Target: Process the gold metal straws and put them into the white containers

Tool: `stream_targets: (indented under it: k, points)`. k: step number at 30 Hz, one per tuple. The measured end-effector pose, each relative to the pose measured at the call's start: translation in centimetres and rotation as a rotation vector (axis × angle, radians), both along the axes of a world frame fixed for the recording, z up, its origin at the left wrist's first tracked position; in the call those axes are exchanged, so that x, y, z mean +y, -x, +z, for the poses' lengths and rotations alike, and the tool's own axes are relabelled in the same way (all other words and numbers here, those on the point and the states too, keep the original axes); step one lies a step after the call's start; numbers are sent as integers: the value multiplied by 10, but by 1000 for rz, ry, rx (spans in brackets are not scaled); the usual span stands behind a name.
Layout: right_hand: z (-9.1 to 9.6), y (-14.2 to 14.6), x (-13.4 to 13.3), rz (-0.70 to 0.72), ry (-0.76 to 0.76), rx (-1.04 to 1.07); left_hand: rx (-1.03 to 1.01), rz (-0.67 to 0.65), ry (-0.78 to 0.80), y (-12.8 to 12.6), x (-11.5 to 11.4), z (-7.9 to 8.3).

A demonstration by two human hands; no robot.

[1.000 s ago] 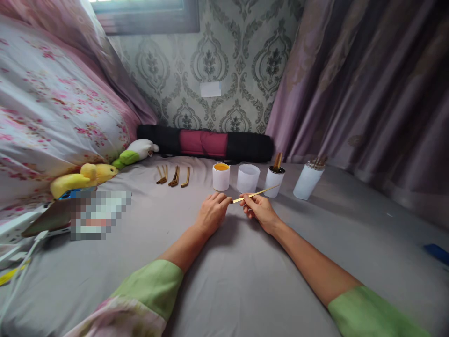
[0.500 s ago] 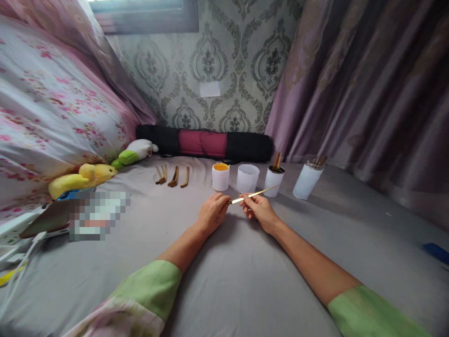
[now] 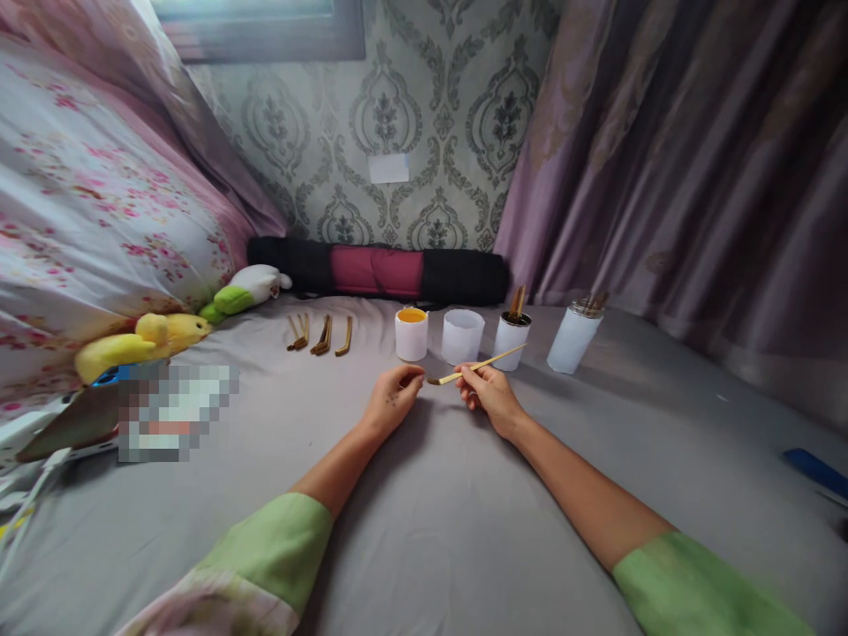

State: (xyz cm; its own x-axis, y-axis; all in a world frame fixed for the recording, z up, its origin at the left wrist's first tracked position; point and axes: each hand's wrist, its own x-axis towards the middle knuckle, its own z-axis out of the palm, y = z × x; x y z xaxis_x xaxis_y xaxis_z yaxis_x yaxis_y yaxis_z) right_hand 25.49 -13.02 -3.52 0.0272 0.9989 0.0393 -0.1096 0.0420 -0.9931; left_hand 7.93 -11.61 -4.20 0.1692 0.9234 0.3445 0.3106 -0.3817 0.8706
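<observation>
My right hand [image 3: 491,396] pinches a thin, pale golden stick [image 3: 491,360] that slants up to the right; its left end is dark, and too small for me to tell what it is made of. Just left of that dark end is my left hand [image 3: 392,397], thumb and fingers closed together. Whether anything is between them is hidden. Beyond my hands stand a white cup with orange-yellow contents [image 3: 412,340], a translucent white cup [image 3: 462,340], and a white-wrapped can [image 3: 511,349] with golden sticks upright in it.
Another white-wrapped container [image 3: 573,343] holding thin sticks tilts at right. Several bent golden sticks [image 3: 321,337] lie in groups at left. Plush toys [image 3: 149,343], a power strip [image 3: 19,422] and a blurred-out item [image 3: 176,415] are farther left. A rolled black-and-maroon bundle [image 3: 377,270] lies against the wall.
My left hand has come off the stick's dark end and moved slightly left, leaving a small gap. The right hand keeps its pinch. The whole view has shifted a little.
</observation>
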Motion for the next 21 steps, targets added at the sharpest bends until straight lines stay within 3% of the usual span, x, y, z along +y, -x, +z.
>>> stream_targets:
  k: [6, 11, 17, 21]
  points:
    - [-1, 0, 1, -33, -40, -57, -314, -94, 336, -7, -3, 4]
    - [0, 0, 0, -49, -52, -75, -440, -157, 534, -10, -8, 9]
    - [1, -1, -1, -43, -50, -71, -565, -321, 675, -11, -9, 8]
    - [2, -1, -2, -39, -44, -71, -614, -343, 735, -11, -8, 9]
